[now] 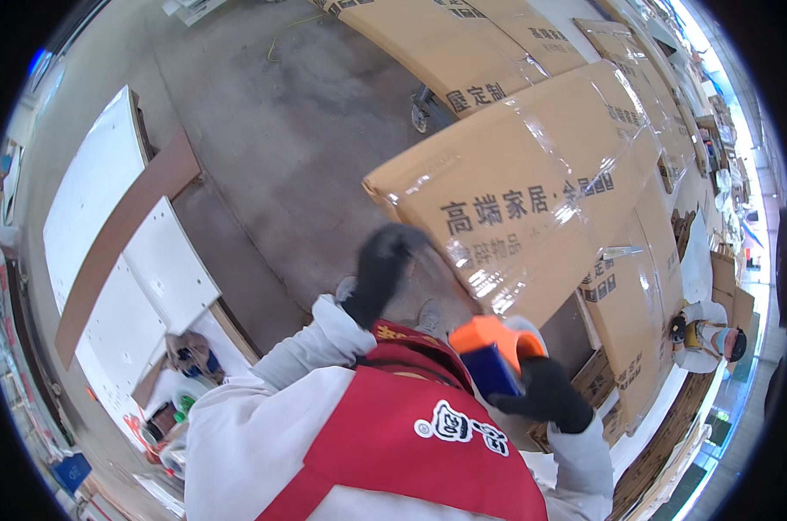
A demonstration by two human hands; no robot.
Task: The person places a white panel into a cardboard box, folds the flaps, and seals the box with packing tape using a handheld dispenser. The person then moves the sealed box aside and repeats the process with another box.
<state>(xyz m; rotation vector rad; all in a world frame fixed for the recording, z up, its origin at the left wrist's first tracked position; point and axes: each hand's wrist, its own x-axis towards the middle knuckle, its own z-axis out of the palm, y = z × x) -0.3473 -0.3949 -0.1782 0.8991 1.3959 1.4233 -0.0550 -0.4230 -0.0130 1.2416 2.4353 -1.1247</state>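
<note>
A large flat cardboard package (pixel 530 176), bound with clear tape and bearing printed writing, lies before me. My left hand (pixel 384 267), in a black glove and blurred, is at the package's near left edge; whether it grips the edge is unclear. My right hand (pixel 543 397), also black-gloved, holds an orange and blue tape dispenser (pixel 498 348) near the package's lower edge. Part of a pale tape roll shows behind the dispenser. Under and beyond this package lie more cardboard packages (pixel 419 45). A small knife-like object (pixel 621 251) rests on the cardboard to the right.
White panels (pixel 165 260) with a brown strip (pixel 129 228) across them lie at left. A cloth bundle (pixel 195 355) and a green roll (pixel 184 407) sit at lower left. A caster wheel (pixel 419 118) shows under the far packages. Another person (pixel 703 335) is at far right.
</note>
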